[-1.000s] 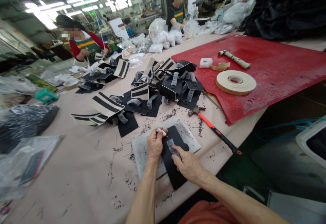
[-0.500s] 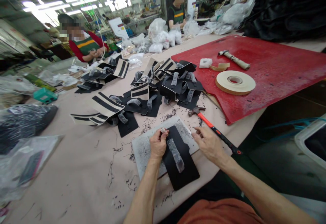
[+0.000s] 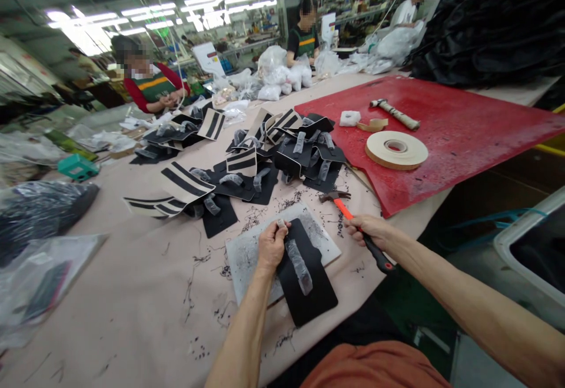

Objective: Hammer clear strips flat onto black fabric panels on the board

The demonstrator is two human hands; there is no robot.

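A flat black panel (image 3: 320, 288) lies partly on a grey slab (image 3: 324, 239) in front of me. Along the panel's middle runs a strap handle (image 3: 299, 267) wrapped in clear plastic. My left hand (image 3: 270, 248) is closed at the panel's upper left edge, pinching a small silvery metal piece (image 3: 281, 223) whose lower end is hidden. To the right of the slab, my right hand (image 3: 369, 232) wraps round the handle of a claw hammer (image 3: 343, 208) with an orange and black grip. The hammer's head points away from me, low over or on the table.
Black panels with plastic-wrapped handles (image 3: 232, 183) are heaped beyond the slab. On a red mat (image 3: 459, 123) lie a tape roll (image 3: 397, 151) and another hammer (image 3: 394, 113). Thread scraps litter the cloth. Co-workers (image 3: 152, 85) sit across the table; a plastic bin (image 3: 507, 244) stands right.
My right hand, empty before, has closed on the claw hammer's handle, and the hammer has shifted slightly toward the slab. My left hand keeps its pinch at the panel's edge.
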